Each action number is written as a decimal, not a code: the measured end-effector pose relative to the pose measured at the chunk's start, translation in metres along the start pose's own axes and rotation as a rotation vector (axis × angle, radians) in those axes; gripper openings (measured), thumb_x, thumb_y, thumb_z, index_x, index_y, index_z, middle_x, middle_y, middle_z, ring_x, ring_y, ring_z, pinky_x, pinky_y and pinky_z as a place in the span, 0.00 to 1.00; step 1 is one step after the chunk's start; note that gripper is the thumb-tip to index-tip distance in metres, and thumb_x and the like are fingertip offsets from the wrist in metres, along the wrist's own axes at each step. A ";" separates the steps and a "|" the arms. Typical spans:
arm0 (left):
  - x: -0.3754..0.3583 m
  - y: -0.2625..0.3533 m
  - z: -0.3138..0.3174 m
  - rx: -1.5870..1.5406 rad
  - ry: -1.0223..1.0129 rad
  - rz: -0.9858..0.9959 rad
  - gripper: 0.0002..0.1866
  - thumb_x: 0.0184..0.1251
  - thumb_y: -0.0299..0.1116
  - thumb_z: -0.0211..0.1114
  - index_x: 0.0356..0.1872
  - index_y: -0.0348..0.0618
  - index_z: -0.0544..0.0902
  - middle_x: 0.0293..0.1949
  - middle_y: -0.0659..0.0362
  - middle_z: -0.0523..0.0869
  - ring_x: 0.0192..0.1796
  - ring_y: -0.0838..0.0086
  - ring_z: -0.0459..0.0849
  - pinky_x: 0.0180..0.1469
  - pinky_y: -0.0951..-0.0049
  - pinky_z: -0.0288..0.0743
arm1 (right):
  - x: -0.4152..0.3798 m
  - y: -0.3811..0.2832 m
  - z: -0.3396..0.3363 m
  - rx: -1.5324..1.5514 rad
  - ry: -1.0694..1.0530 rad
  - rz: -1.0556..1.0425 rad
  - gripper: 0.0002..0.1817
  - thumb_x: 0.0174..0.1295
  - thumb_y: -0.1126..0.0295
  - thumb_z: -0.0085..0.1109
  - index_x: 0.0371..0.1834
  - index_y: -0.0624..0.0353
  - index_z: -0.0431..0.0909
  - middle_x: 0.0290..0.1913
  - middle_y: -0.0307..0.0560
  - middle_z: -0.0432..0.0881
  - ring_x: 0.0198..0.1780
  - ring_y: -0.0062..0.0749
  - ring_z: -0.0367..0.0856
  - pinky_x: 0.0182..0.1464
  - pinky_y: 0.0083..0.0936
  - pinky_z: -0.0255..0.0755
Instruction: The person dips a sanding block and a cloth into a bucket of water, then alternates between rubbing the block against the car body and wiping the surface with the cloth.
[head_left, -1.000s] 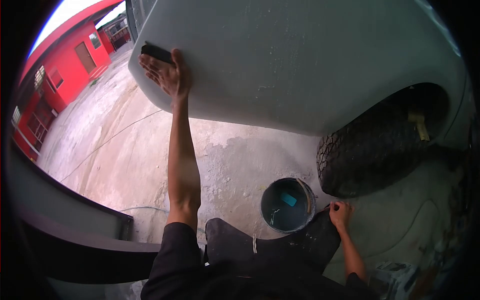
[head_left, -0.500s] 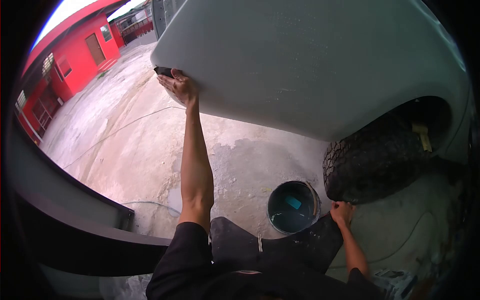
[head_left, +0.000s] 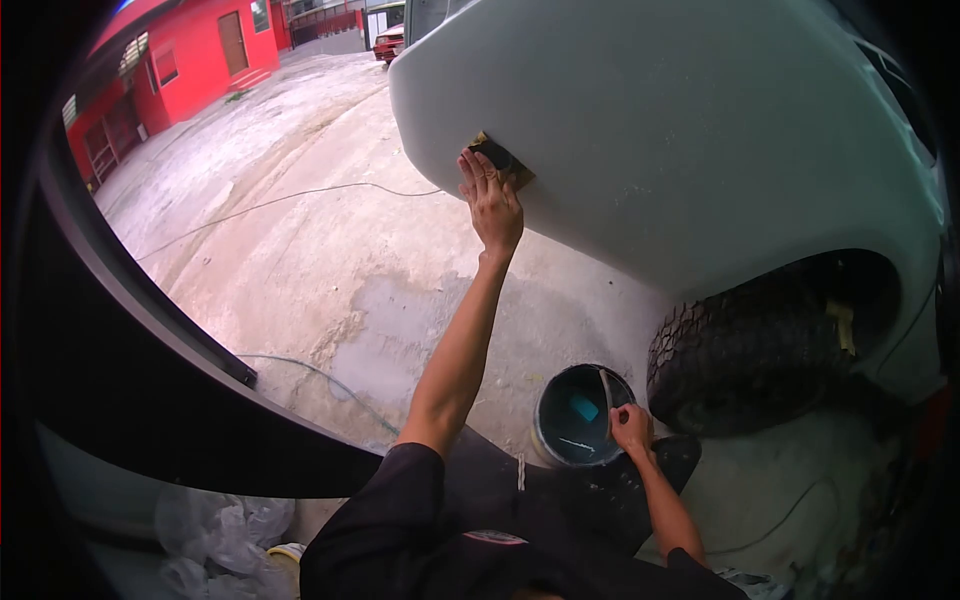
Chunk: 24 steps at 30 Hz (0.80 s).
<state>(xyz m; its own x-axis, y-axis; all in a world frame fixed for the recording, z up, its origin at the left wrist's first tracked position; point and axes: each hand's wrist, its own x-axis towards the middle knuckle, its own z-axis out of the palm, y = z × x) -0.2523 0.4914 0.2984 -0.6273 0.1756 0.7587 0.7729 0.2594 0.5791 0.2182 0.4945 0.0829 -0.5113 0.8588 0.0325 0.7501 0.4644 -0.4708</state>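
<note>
My left hand (head_left: 492, 212) lies with fingers stretched over a piece of sandpaper (head_left: 497, 157), dark with tan edges, and presses it against the grey car body panel (head_left: 590, 120) close to its lower edge. Low on the right, my right hand (head_left: 632, 430) is closed at the rim of a dark bucket (head_left: 541, 425), its fingers at the lower end of a pale strip-like handle (head_left: 605, 392). Inside the bucket is water with a turquoise block (head_left: 584, 407) in it.
A knobby tyre (head_left: 740, 375) sits in the wheel arch right of the bucket. A dark curved panel (head_left: 200, 420) crosses the lower left, with plastic bags (head_left: 225, 530) below it. A thin hose (head_left: 320, 372) runs over the concrete floor (head_left: 300, 260). Beyond stands a red building (head_left: 190, 70).
My left hand has slid the sandpaper from the panel's front corner rightward along its lower edge. My right hand has moved from beside the tyre to the bucket rim. The view has shifted.
</note>
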 end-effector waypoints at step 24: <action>-0.358 -0.030 0.041 -1.062 -1.794 -1.135 0.24 0.87 0.39 0.36 0.61 0.30 0.77 0.39 0.45 0.89 0.44 0.52 0.91 0.56 0.52 0.87 | 0.054 0.011 0.062 1.790 -0.892 0.296 0.36 0.71 0.31 0.58 0.55 0.57 0.81 0.48 0.50 0.85 0.53 0.40 0.83 0.63 0.50 0.78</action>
<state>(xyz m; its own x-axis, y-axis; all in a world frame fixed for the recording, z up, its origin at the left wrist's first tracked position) -0.0550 0.4594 -0.0028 0.3432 0.8466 -0.4068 -0.3993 0.5236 0.7526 0.1732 0.5325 0.0251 -0.9191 0.2672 -0.2896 -0.0585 -0.8194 -0.5702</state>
